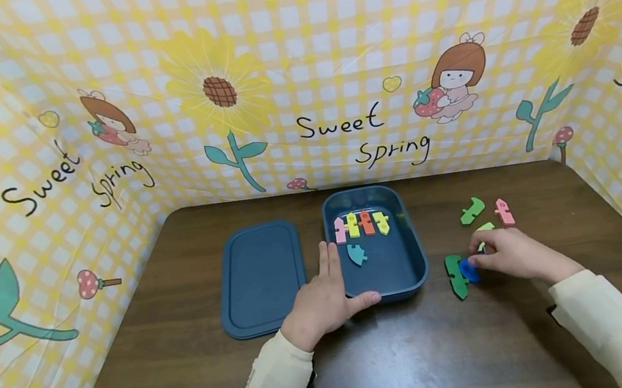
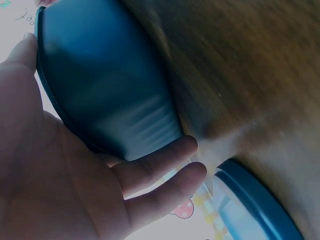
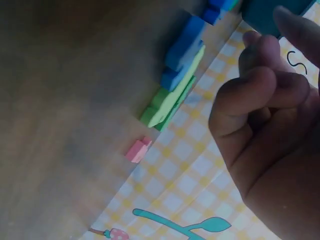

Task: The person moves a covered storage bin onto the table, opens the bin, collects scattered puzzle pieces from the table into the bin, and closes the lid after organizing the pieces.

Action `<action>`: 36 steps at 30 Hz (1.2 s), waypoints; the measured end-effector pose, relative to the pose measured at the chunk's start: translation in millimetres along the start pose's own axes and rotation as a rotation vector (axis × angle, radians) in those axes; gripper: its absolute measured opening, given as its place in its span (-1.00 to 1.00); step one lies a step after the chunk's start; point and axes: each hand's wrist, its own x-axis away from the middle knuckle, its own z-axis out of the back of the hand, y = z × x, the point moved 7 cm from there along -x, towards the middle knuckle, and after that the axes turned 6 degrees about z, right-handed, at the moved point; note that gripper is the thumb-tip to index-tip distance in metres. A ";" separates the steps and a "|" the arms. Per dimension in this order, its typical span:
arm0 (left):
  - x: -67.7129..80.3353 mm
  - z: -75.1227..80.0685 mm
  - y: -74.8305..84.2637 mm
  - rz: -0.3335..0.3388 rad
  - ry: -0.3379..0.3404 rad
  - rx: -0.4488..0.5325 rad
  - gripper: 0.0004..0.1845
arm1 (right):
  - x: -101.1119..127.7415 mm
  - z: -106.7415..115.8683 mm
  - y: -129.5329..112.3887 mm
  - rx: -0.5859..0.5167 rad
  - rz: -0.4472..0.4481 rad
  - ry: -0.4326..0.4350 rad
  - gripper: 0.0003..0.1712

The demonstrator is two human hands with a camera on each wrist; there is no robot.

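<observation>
Beside the blue piece (image 1: 469, 272) on the table (image 1: 163, 367), your right hand (image 1: 510, 252) curls; I can't tell if it holds anything. Your left hand (image 1: 324, 297), fingers straight, touches the dark blue box (image 1: 398, 264).

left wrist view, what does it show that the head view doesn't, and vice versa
Only the left wrist view shows the palm of the left hand and a broad close-up of the box's outer wall.

Only the head view shows the row of four pieces and the teal piece inside, plus the dark green piece and loose pink piece outside.

Both share the box, left hand, lid, table and checked cloth.
</observation>
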 end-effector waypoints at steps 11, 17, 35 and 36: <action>-0.3 -1.4 -0.8 0.008 -0.006 -0.003 0.32 | 14.1 -24.1 10.6 0.015 -0.106 -0.049 -0.50; -0.4 -0.8 -0.6 0.000 -0.002 -0.018 0.32 | 13.9 -26.5 8.8 0.032 -0.094 -0.039 -0.48; -0.4 -0.3 -0.5 -0.002 0.006 -0.018 0.33 | 10.3 -26.7 1.7 0.097 -0.052 -0.051 -0.42; -0.6 -0.3 -0.5 -0.002 0.006 -0.019 0.33 | 10.0 -26.7 1.9 0.103 -0.044 -0.051 -0.44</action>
